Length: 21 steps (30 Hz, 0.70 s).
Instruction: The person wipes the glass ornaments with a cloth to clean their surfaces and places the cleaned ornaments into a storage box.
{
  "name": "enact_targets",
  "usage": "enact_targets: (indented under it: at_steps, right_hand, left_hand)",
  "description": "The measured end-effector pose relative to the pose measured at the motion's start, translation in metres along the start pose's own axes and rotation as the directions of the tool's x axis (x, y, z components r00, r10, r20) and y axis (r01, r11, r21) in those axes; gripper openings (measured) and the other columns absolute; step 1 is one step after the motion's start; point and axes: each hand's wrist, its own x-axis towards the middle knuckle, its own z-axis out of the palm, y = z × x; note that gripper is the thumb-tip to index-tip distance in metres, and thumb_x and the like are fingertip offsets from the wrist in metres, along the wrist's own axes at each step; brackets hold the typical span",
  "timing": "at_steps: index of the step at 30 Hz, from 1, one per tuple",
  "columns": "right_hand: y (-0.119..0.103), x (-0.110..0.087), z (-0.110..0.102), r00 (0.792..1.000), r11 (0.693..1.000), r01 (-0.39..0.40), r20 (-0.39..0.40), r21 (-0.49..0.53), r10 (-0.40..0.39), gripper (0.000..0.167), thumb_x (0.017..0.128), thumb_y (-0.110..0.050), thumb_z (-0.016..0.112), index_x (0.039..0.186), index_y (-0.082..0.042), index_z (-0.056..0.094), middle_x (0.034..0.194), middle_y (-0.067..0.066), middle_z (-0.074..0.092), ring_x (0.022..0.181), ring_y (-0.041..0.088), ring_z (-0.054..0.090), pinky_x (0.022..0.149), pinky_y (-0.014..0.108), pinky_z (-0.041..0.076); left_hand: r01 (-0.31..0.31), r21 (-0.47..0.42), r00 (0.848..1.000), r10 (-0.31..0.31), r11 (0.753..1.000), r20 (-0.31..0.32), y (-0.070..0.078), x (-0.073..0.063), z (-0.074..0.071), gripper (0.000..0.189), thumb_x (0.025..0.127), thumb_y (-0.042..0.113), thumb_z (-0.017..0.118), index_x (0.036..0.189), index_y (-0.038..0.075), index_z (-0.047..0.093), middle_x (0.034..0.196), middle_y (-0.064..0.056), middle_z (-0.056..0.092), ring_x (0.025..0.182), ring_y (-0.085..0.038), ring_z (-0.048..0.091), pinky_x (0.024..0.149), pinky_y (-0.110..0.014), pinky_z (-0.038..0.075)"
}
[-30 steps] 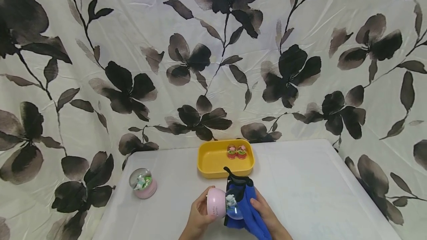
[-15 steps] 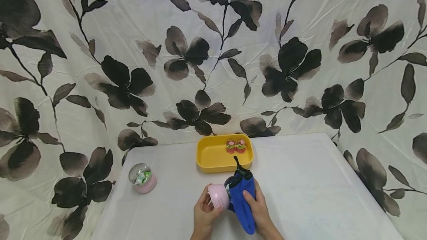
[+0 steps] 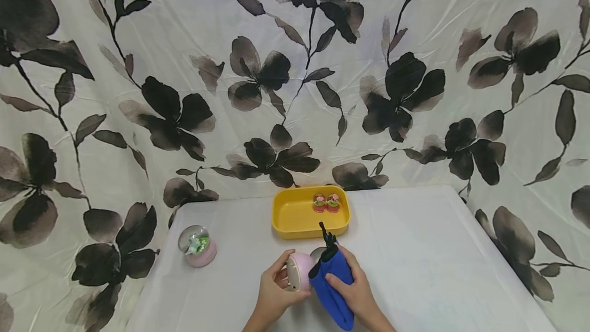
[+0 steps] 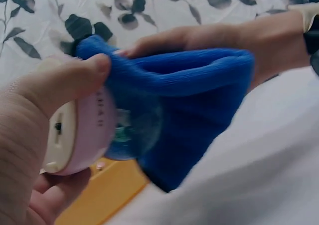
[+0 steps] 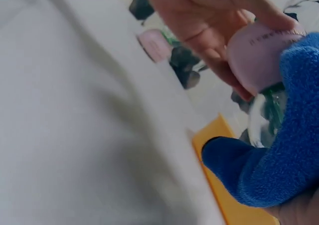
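Note:
Tilted on its side above the table's front, a snow globe [image 3: 299,272] with a pink base is gripped by my left hand [image 3: 273,288], fingers and thumb round the base. Its underside shows a pale plate with a small switch in the left wrist view. My right hand [image 3: 357,288] holds a folded blue cloth [image 3: 333,286] with black edging against the clear dome [image 4: 134,127], covering part of it. Inside the dome a green and white figure is only partly visible.
A second pink-based snow globe [image 3: 198,247] stands upright at the table's left. Behind my hands sits a yellow tray [image 3: 295,232] with two small red-based globes [image 3: 326,203] at its right end. A floral curtain [image 3: 295,91] hangs behind the white table [image 3: 438,260].
The blue cloth has shifted over the dome, and the globe has turned so its pale underside shows more. Both hands keep their hold.

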Motion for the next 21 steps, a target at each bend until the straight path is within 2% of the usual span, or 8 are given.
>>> enact_targets:
  at_steps: [3,5,9,12,15,17,19,21]
  right_hand:
    - [-0.001,0.003,-0.004,0.998,0.998,0.053,0.039,-0.047,-0.051,0.064,0.085,-0.022,0.073,0.143,-0.031,0.046,0.144,0.002,0.044,0.121,0.032,0.046,0.092,0.049,0.040]
    - [0.000,0.004,-0.008,0.994,0.995,0.070,0.088,-0.074,-0.064,0.063,0.085,-0.023,0.074,0.141,-0.033,0.048,0.145,0.001,0.043,0.124,0.031,0.044,0.093,0.050,0.040]
    - [0.000,0.003,-0.015,0.970,0.991,0.095,0.234,-0.099,-0.070,0.060,0.086,-0.022,0.074,0.140,-0.030,0.050,0.147,0.003,0.040,0.130,0.033,0.039,0.096,0.052,0.037]
    - [-0.004,0.005,-0.020,0.941,0.989,0.103,0.332,-0.107,-0.062,0.055,0.088,-0.022,0.071,0.139,-0.029,0.051,0.147,0.002,0.042,0.131,0.034,0.038,0.097,0.054,0.036]
    - [-0.009,0.006,-0.023,0.918,0.988,0.092,0.396,-0.120,-0.038,0.051,0.093,-0.023,0.065,0.141,-0.028,0.048,0.145,0.002,0.045,0.129,0.031,0.041,0.097,0.049,0.039]
    - [-0.010,0.006,-0.022,0.903,0.993,0.065,0.430,-0.103,-0.014,0.049,0.098,-0.024,0.056,0.145,-0.024,0.042,0.144,0.006,0.044,0.126,0.031,0.044,0.095,0.044,0.042]
    - [-0.009,0.006,-0.022,0.898,0.997,0.038,0.441,-0.065,-0.005,0.047,0.103,-0.024,0.046,0.147,-0.018,0.033,0.142,0.014,0.042,0.122,0.032,0.046,0.093,0.041,0.042]
    - [-0.009,0.007,-0.021,0.900,1.000,0.009,0.436,-0.011,-0.004,0.044,0.105,-0.024,0.038,0.146,-0.012,0.026,0.141,0.020,0.039,0.121,0.033,0.043,0.095,0.041,0.039]
  left_hand:
    - [-0.005,0.076,0.996,-0.002,0.997,0.090,0.005,0.010,-0.011,0.087,0.057,0.001,0.092,0.135,0.009,0.054,0.126,-0.015,0.059,0.101,-0.026,0.064,0.079,-0.034,0.056]
    - [0.004,0.102,0.988,-0.020,0.995,0.154,0.008,0.014,-0.017,0.088,0.058,0.003,0.093,0.136,0.010,0.054,0.127,-0.014,0.058,0.101,-0.026,0.064,0.079,-0.034,0.056]
    - [-0.001,0.092,0.957,-0.026,0.996,0.289,0.010,0.018,-0.028,0.089,0.059,0.003,0.092,0.138,0.004,0.052,0.126,-0.018,0.058,0.099,-0.027,0.065,0.077,-0.036,0.057]
    - [0.024,0.034,0.932,-0.035,0.999,0.360,0.009,0.020,-0.033,0.087,0.062,0.001,0.090,0.139,0.000,0.049,0.123,-0.021,0.058,0.097,-0.030,0.066,0.075,-0.039,0.057]
    - [0.090,-0.055,0.918,-0.061,0.994,0.391,0.005,0.018,-0.035,0.085,0.064,-0.002,0.087,0.139,-0.006,0.047,0.122,-0.020,0.057,0.098,-0.031,0.066,0.076,-0.042,0.057]
    - [0.121,-0.133,0.916,-0.059,0.984,0.398,-0.001,0.015,-0.036,0.085,0.066,-0.004,0.084,0.139,-0.012,0.041,0.122,-0.020,0.057,0.100,-0.032,0.065,0.078,-0.042,0.056]
    - [0.130,-0.209,0.920,-0.040,0.969,0.390,-0.008,0.011,-0.036,0.086,0.068,-0.005,0.082,0.139,-0.017,0.035,0.124,-0.019,0.056,0.103,-0.031,0.064,0.081,-0.042,0.055]
    - [0.135,-0.267,0.930,-0.029,0.954,0.365,-0.013,0.009,-0.035,0.086,0.070,-0.005,0.079,0.139,-0.021,0.030,0.124,-0.017,0.056,0.106,-0.029,0.062,0.084,-0.042,0.054]
